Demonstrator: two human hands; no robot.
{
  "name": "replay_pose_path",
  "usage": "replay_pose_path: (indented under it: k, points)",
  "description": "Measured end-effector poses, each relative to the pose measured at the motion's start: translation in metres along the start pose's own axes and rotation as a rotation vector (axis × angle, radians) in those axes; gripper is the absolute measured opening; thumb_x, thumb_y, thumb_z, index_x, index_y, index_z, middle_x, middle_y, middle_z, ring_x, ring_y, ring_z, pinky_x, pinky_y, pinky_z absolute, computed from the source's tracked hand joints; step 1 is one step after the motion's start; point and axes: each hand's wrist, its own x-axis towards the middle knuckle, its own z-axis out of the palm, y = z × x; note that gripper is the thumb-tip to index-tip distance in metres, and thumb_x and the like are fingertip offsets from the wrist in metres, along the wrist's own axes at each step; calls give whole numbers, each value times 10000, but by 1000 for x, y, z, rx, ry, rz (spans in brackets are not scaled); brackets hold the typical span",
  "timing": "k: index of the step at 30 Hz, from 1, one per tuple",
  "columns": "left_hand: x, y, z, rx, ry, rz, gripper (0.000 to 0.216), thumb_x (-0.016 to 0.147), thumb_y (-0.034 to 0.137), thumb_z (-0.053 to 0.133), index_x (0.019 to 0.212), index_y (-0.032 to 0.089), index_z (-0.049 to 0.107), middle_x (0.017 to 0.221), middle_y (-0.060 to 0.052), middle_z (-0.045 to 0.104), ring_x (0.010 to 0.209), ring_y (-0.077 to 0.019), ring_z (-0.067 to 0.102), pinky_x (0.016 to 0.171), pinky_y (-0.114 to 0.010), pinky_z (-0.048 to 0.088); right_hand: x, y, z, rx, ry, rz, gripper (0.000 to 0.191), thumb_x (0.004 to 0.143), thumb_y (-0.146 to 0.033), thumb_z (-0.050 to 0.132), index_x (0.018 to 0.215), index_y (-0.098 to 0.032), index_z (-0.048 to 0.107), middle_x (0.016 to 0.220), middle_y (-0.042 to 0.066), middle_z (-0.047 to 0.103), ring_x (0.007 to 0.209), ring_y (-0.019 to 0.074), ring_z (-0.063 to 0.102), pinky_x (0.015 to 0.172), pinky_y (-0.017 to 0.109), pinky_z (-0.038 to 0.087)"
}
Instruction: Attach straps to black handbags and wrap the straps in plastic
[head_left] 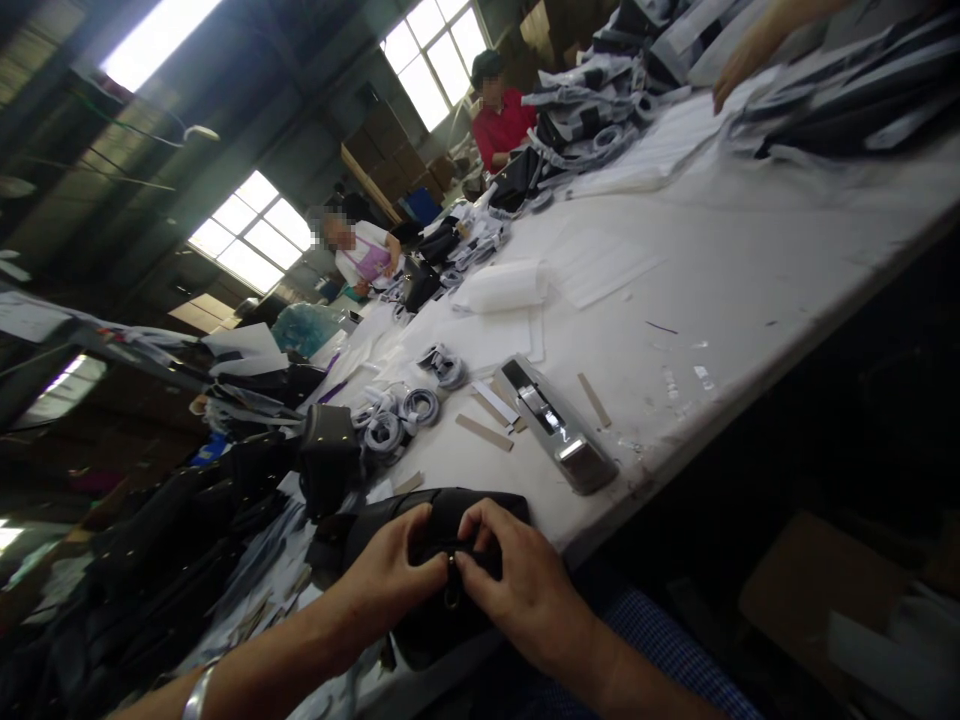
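Observation:
A black bag (427, 630) sits at the table's near edge, in front of my body. My left hand (386, 565) grips its upper part, fingers tucked over the dark material and thumb pointing inward. From the other side my right hand (521, 565) pinches the same bag with bent fingers and thumb. Both thumb tips meet at a small shiny metal fitting (451, 562); a metal ring (451, 599) shows just below them. What lies under my fingertips is hidden. Beyond the right hand, a grey tape dispenser (555, 425) rests on the table.
Card strips (484, 432) lie beside the dispenser on the white table (750, 270). Wrapped coiled straps (384, 430) and another black bag (328, 450) are at the left. Dark bags (150, 540) pile up farther left. Two people work across the table; another person's hand (739, 65) reaches in top right.

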Motion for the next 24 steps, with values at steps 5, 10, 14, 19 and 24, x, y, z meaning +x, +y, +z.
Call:
replay_pose_path:
  k: [5,10,14,19,24]
  points:
    - [10,6,-15,77,-82,42,331,798,226,682,1119,150,677,1010,-57,731,962,-252,655,823,-290,499,2,3,-4,26,37,-62,88,851,-206,631,931,-237,611,899,-22,660,867,166,624,778,278,460]
    - [1,7,-32,35,6,32,425,908,508,534,1113,180,709,974,-64,731,899,-231,654,743,-264,496,3,3,-12,-157,125,-189,99,892,-234,616,986,-248,645,982,9,693,951,213,640,869,356,484]
    - [-23,-2,-41,-272,223,-21,516,904,590,483,1113,175,707,1047,-103,741,941,-238,679,799,-286,497,-2,-7,-9,-264,234,-494,176,930,-204,573,1091,-237,636,1081,48,684,1038,217,623,936,363,488]
    - [-73,-27,-43,-459,447,51,455,820,596,625,935,165,713,804,-55,740,755,-195,687,706,-267,520,-18,-34,14,-228,66,-779,204,933,-150,570,1119,-209,630,999,43,712,912,154,669,816,243,546]
    - [-114,-100,-1,-749,304,-250,672,709,793,557,625,132,645,374,4,557,300,-90,489,342,-164,330,-21,-51,50,-479,-32,-979,263,930,-164,575,1184,-209,624,1125,56,723,1047,222,655,973,396,499]
